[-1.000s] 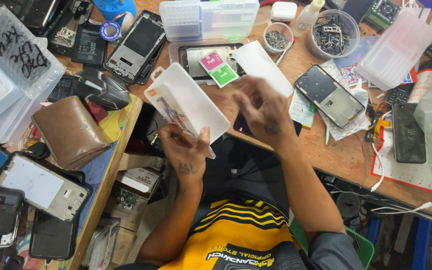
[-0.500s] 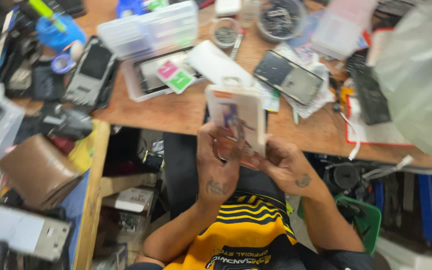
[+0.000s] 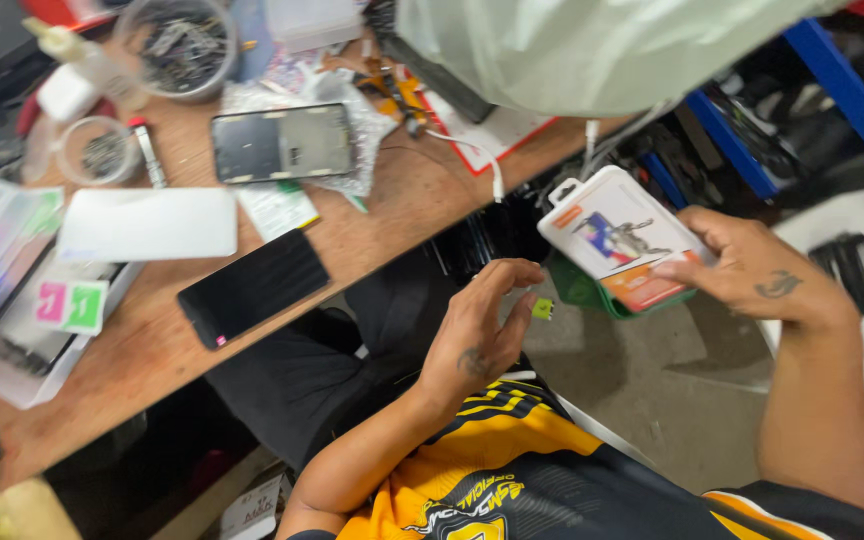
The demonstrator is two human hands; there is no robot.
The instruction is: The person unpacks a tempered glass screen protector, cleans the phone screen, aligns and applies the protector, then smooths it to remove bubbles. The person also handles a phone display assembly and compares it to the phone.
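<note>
Packaging, a flat white plastic retail box with an orange strip and a coloured picture (image 3: 624, 240), is held out beyond the edge of the wooden counter (image 3: 392, 215), above the grey floor. On the counter at far left sits a clear plastic tray (image 3: 12, 345) with pink and green stickers, then a white rectangular sheet (image 3: 147, 224), a black phone lying face up (image 3: 253, 286), and a grey phone frame (image 3: 282, 143) on bubble wrap. Centre, the left hand (image 3: 477, 335) is open with fingers curled, pinching a small yellow-green tab (image 3: 543, 308) just below and left of the box. The right hand (image 3: 752, 270) grips the box's right edge. Keeping the box steady and level would probably help the tab come away cleanly.
</note>
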